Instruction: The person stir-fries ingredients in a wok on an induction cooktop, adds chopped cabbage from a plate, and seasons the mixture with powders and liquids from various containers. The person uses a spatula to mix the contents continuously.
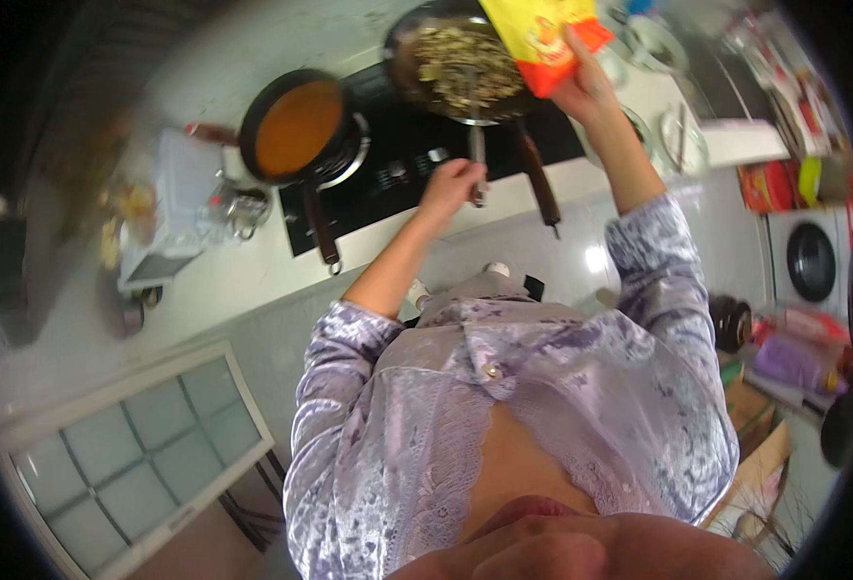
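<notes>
My left hand point(455, 188) grips the metal handle of a cooking utensil point(478, 156), whose far end rests among chopped brownish food point(466, 65) in a dark wok point(406, 69). In my right hand point(586, 87) is a yellow and red plastic packet point(542, 43), held above the wok's right side. Whether anything leaves the packet cannot be seen. The wok's brown handle point(539, 174) points towards me. To the left, a dark pan point(249, 130) of orange-brown liquid point(299, 129) sits over the left burner, its brown handle point(319, 228) also facing me.
Both pans are on a black glass hob point(412, 138) set in a white counter point(252, 283). A glass jug or pot point(245, 209) and a pale box point(180, 181) stand at left. Bowls point(655, 47) and a plate with chopsticks point(682, 141) lie at right. A washing machine point(809, 261) stands farther right.
</notes>
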A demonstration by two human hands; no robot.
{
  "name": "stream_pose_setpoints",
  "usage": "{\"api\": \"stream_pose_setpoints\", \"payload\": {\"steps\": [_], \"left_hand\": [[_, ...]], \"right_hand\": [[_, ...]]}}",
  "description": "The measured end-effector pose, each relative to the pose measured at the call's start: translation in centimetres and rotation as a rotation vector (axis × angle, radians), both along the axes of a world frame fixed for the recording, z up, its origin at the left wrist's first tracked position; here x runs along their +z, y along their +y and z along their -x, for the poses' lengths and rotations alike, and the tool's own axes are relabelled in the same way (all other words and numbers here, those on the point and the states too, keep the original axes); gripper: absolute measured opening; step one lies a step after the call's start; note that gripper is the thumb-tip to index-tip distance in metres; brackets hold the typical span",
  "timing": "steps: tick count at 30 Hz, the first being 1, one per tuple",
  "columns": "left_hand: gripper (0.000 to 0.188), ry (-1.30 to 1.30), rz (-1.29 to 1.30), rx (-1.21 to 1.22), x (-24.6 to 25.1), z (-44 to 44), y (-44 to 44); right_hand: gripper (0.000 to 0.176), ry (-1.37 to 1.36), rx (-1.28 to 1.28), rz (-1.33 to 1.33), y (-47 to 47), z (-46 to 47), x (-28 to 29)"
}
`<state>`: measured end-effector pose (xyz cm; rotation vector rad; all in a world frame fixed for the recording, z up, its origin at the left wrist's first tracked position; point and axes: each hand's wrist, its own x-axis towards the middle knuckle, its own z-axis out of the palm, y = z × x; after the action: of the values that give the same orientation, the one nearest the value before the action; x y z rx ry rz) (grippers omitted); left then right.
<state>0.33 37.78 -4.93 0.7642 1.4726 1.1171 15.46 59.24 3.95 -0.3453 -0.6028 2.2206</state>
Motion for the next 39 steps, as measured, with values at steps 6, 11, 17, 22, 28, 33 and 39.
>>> {"api": "stream_pose_setpoints", "payload": {"steps": [6,11,17,22,28,33,39], "left_hand": [[0.039,0.564,-0.338,0.181,5.0,1.7,-2.4],[0.033,0.239,-0.700,0.425,14.7,9.2,-4.1],[0.017,0.323,-0.551,0.623,18.7,18.2,-10.0],[0.021,0.732,-0.502,0.772,17.3,27.7,-14.5],[0.024,1.109,-0.222,0.892,14.0,40.9,-18.5],[0.026,1.404,-0.079,0.952,9.0,46.7,-18.6],[0.031,1.415,0.186,0.928,3.8,50.2,-17.2]], "right_hand": [[0.052,-0.115,0.178,-0.020,-7.2,5.0,3.4],[0.052,-0.054,0.394,-0.017,-11.8,11.9,4.8],[0.055,-0.109,0.593,-0.023,-16.9,22.0,5.4],[0.050,-0.379,0.710,-0.259,-19.7,27.8,4.0],[0.037,-0.398,0.731,-0.343,-22.3,29.5,3.5],[0.031,-0.453,0.742,-0.338,-24.2,28.8,3.2],[0.025,-0.460,0.681,-0.296,-25.2,27.4,2.5]]}}
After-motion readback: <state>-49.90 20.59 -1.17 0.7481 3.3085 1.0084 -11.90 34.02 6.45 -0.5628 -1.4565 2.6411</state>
